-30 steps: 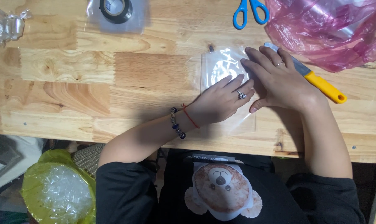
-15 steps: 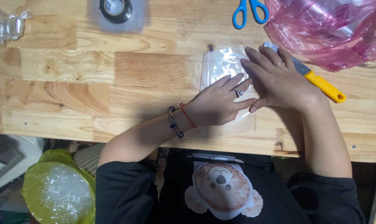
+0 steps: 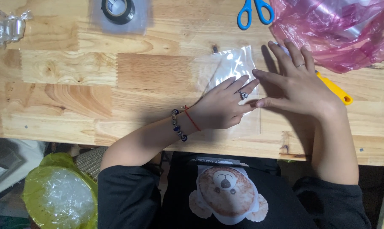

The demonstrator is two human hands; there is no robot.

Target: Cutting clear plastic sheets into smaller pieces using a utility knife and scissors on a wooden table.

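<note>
left hand (image 3: 219, 108) lying flat, fingers spread, pressing clear plastic bag (image 3: 232, 68) | right hand (image 3: 298, 85) lying open, palm down at bag's right edge | bag lying flat on wooden table (image 3: 73, 80) | blue scissors (image 3: 254, 12), pink bag (image 3: 336, 29) lying beyond

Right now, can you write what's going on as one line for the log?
left hand: flat on clear plastic bag | right hand: flat on bag edge | nearby: blue scissors, pink bag | surface: wooden table
</note>
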